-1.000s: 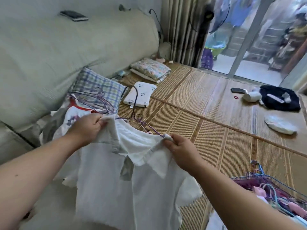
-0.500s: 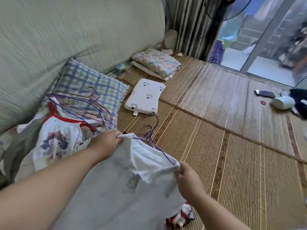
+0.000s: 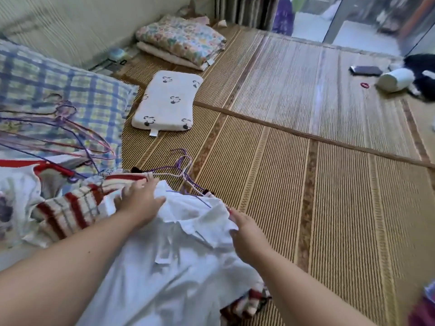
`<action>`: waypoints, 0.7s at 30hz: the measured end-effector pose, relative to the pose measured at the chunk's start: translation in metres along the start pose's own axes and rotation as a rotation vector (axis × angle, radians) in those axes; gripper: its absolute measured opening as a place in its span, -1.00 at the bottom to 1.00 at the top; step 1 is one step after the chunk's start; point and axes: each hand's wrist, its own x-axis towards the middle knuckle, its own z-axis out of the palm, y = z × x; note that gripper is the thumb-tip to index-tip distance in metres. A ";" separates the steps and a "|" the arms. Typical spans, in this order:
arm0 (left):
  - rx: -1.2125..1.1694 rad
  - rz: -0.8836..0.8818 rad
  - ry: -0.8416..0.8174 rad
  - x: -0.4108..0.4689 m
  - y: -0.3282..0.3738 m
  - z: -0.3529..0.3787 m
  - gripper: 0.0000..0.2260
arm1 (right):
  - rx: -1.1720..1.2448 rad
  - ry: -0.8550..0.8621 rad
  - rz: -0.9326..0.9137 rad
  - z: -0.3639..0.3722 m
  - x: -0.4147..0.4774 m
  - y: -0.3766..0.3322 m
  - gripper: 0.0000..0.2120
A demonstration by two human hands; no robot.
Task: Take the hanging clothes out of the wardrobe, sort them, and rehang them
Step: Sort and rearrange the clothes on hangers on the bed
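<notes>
The white shirt [image 3: 164, 278] lies at lower centre of the frame on a purple wire hanger [image 3: 184, 174], draped over the clothes pile [image 3: 63, 212] at left; treat it as light, limp fabric that sags wherever unsupported, and take it at both shoulders over the stiff wire. Your left hand [image 3: 138, 201] has its grip curled over one shoulder, and your right hand [image 3: 247, 231] pinches the other shoulder edge beside the collar. A small white tag [image 3: 162, 255] shows inside the neckline; no writing on it can be read.
</notes>
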 end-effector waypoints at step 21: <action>0.103 0.961 -0.516 -0.432 0.449 0.216 -0.42 | -0.161 0.412 0.692 -0.292 -0.438 0.426 -0.44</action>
